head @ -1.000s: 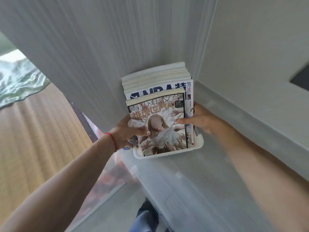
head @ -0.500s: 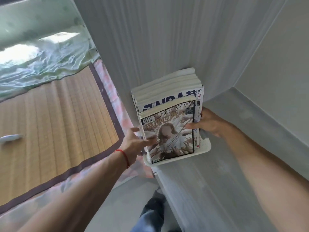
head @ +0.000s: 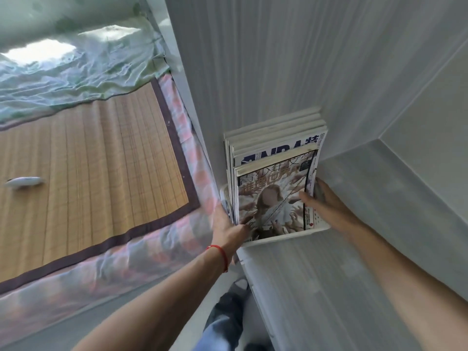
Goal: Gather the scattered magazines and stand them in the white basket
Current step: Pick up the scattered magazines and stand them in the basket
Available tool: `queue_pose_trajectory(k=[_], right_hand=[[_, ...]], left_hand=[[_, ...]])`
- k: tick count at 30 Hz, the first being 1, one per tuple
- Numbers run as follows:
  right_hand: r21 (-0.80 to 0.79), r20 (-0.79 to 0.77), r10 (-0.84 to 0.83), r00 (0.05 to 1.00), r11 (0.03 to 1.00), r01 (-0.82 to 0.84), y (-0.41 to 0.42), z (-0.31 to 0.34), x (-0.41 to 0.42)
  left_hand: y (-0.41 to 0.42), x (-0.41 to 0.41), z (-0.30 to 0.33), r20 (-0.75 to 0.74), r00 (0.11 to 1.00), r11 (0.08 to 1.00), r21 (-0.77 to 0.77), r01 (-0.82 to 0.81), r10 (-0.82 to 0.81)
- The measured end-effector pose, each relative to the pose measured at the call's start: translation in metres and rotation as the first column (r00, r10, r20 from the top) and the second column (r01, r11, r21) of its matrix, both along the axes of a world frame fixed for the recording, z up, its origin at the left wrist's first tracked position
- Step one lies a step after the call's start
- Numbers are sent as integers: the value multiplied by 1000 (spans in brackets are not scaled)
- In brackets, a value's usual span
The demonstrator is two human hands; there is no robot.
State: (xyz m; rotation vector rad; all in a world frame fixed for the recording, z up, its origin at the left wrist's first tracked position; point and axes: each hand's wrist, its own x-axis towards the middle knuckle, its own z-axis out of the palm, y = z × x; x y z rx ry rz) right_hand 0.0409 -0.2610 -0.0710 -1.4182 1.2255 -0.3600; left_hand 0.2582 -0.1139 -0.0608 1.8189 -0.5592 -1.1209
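1. since a moment ago the left hand (head: 231, 230) has slid down to the bottom left corner of the front magazine (head: 272, 198), and the view has swung so more of the bed (head: 96, 160) shows.
2. the magazines (head: 276, 138) stand up in a tight row inside the white basket (head: 283, 238).
3. the basket sits on the grey counter (head: 354, 262), pushed into the corner against the striped wall (head: 266, 59).
4. the front magazine has a brown and white cover with a person in the middle, many reaching hands around them, and big writing at the top.
5. its pages look a bit yellow along the top edge.
6. the magazine behind it is taller, with big dark blue letters on white.
7. more magazines behind that show only their pale top edges.
8. the left hand touches the low left corner of the front magazine; its fingers are blurry, so i cannot tell if they are spread or curled.
9. a red string (head: 222, 254) goes round the left wrist.
10. the right hand (head: 326, 201) holds the right side of the row, thumb on the front cover and fingers curled round behind.
11. the bed has a straw mat, a pink edge and a crumpled green sheet (head: 76, 69).
12. a small white thing (head: 22, 182) lies on the mat.
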Motion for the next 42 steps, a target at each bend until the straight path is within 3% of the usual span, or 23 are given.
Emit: queue_pose_trajectory(k=[5,13,15,18,20,25,32,42], right_hand=[[-8,82,-129,988,991,130,-10,-1,7],[-45,37,-2,999,999,3,-41,-2,23],[-41,26,88,996,995,-87,-49,0,24],[-16,-31,218,975,976,-219,-59,5,21],[-56,-29,234,972,970,-236,-65,12,23],[-124,6,190,982,974,-188,-75,21,31],[-116,-11,246,969,962,-246,-77,32,34],[-271,81,265,961,933,-235,-71,45,27]], left_hand=[[14,-16,-15,-177,982,992,-99,-84,66],[-1,-13,-18,-340,901,955,-24,-296,271],[-6,-11,-13,-369,888,959,26,-283,273],[-1,-4,-8,-162,985,999,21,-49,52],[3,4,-6,0,1000,1000,7,13,-13],[0,12,9,469,876,978,-107,177,-107],[-12,39,20,474,830,940,-15,341,-294],[-6,39,17,512,841,938,-175,298,-172]])
